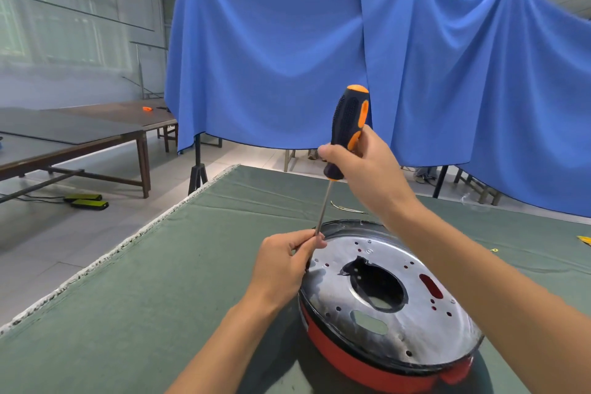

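A round red appliance base (358,358) lies upside down on the green-covered table, its silver metal plate (412,326) facing up with a large central hole and several small holes. My right hand (361,166) grips the black-and-orange handle of a screwdriver (347,125), held nearly upright. The thin shaft runs down to the plate's left rim. There my left hand (284,262) pinches the lower end of the shaft between thumb and fingers; the tip is hidden behind them.
The green cloth table (153,304) has a frayed left edge. Thin wire pieces (347,208) lie beyond the base, and a yellow item (584,239) sits at the right edge. Blue drapes (287,57) hang behind. Dark tables (76,131) stand to the left.
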Demonstrator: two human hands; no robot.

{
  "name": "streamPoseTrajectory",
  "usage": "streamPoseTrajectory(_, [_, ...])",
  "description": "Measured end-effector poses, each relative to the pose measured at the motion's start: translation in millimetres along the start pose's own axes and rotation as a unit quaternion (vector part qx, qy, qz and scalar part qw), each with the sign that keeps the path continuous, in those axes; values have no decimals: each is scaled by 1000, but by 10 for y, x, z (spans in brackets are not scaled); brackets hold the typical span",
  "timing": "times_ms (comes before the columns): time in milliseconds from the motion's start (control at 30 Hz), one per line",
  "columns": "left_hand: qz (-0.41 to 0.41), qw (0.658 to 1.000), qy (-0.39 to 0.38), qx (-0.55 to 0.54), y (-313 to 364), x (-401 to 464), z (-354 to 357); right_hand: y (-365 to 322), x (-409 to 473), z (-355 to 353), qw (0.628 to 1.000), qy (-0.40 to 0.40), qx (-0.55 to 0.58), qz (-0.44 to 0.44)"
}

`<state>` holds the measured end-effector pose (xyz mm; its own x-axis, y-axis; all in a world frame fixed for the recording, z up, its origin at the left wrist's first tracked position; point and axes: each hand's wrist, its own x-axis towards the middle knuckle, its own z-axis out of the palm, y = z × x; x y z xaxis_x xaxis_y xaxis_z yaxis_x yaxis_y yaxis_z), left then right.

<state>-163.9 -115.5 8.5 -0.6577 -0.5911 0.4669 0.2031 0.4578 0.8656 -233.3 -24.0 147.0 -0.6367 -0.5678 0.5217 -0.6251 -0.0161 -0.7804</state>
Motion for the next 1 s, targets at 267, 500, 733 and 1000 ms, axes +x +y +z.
streamPoseTrajectory(267, [12, 1000, 6, 4, -43, -44, -25, -75, -20, 45, 996, 25, -80, -31])
streamPoseTrajectory(500, [-19, 997, 5, -77, -2, -58, -13, -174, -45, 6, 997, -71, 22, -6])
streamPoseTrajectory(733, [-26, 998, -17, -58, -91, -51, 12, -112, 6, -15, 992, 33, -114, -36])
streamPoseTrajectory(1000, [-38, 997, -14, -62, -116, -44, -3, -172, 34, -105, 995, -86, 46, 18])
